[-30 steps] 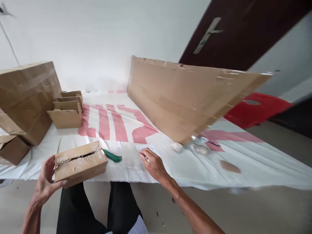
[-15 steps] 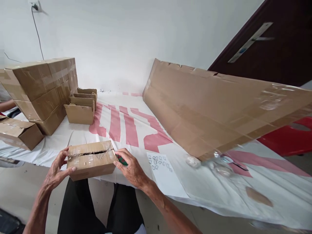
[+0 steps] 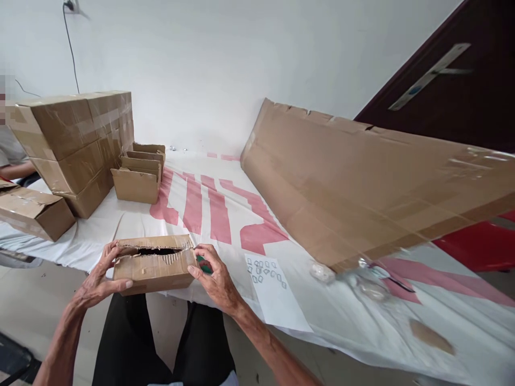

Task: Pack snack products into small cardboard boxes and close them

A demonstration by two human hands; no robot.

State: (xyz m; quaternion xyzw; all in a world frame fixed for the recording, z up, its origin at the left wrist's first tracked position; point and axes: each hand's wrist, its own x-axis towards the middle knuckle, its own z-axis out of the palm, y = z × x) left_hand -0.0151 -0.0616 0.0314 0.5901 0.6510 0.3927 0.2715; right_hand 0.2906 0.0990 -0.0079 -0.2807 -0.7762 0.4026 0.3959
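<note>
A small taped cardboard box [image 3: 155, 268] rests at the near edge of the table, held at both ends. My left hand [image 3: 98, 276] grips its left end, fingers curled over the top. My right hand [image 3: 215, 276] grips its right end, thumb against the front face. The top seam of the box gapes open along a dark slit. A green-handled tool [image 3: 204, 265] lies just behind my right hand, mostly hidden by it. A white sheet with small printed marks [image 3: 273, 287] lies to the right of that hand.
Large taped boxes [image 3: 72, 145] are stacked at the left, with small open boxes [image 3: 139, 177] beside them. A long cardboard sheet [image 3: 362, 177] leans across the right. Crumpled clear plastic [image 3: 362, 279] lies under its edge. Another person's arm [image 3: 14, 166] shows at far left.
My right hand left the white sheet and came to the right end of the box. The box's top seam has opened wider.
</note>
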